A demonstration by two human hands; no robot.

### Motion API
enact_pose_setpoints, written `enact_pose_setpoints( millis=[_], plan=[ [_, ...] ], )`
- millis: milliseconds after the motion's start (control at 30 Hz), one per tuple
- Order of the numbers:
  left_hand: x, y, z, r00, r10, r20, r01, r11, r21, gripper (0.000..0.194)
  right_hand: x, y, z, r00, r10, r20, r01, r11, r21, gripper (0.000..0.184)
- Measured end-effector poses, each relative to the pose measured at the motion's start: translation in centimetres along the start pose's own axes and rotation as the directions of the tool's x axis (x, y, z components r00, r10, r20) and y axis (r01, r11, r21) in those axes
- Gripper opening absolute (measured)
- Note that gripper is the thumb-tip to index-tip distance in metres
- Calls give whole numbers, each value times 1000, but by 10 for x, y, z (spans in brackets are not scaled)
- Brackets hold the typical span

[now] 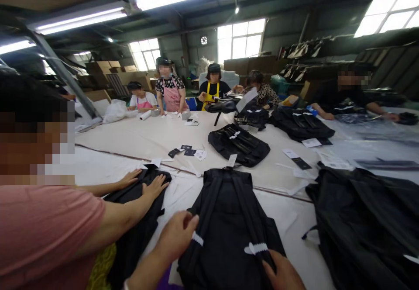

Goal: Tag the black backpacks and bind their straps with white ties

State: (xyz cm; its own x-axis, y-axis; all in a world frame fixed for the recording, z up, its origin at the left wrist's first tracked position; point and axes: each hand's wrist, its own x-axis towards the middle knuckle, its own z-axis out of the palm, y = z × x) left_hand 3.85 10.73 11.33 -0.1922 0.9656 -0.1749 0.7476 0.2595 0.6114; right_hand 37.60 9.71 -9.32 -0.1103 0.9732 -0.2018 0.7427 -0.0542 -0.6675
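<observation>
A black backpack (225, 220) lies in front of me with its shoulder straps facing up. White wraps (257, 249) are fastened around the lower part of both straps. At the pack's left edge, beside the left strap's wrap (197, 238), my left hand (176, 235) is raised with its fingers curled together; anything inside them is hidden. My right hand (284, 271) grips the pack's lower right side, thumb and fingers around the fabric near the right wrap. A white tag (232, 160) stands up at the top of the pack.
To my left, a co-worker's hands (153, 189) press flat on another black backpack (131, 220). A large black pack (369, 229) lies at right. Further packs (238, 143), dark cards (190, 152) and paper tags cover parts of the table (157, 130). Several people work along the far side.
</observation>
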Motion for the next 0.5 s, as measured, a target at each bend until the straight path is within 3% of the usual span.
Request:
enact_pose_setpoints(
  millis=[67, 167, 267, 367, 433, 500],
  plan=[
    [2, -41, 35, 980, -175, 98, 153, 969, 196, 41, -1, -2, -4, 999, 21, 24, -21, 1000, 23, 40],
    [-6, -74, 66, 974, -195, 112, 161, 952, 261, 31, 2, -8, -13, 992, 109, 58, -112, 993, 48, 37],
    [-8, -69, 79, 946, -246, 210, 238, 969, 61, 15, 8, -14, -18, 976, 177, 129, -198, 966, 168, 40],
    [-10, -57, 102, 881, -306, 360, 400, 889, -223, 13, 11, -14, -9, 967, 171, 188, -215, 944, 250, 46],
    [-15, -58, 124, 887, -312, 341, 401, 886, -233, 9, 10, -11, 2, 974, 144, 173, -175, 968, 182, 45],
    [-20, -66, 142, 917, -279, 283, 318, 943, -100, 10, 8, -9, 11, 980, 108, 166, -120, 990, 68, 44]
  ],
)
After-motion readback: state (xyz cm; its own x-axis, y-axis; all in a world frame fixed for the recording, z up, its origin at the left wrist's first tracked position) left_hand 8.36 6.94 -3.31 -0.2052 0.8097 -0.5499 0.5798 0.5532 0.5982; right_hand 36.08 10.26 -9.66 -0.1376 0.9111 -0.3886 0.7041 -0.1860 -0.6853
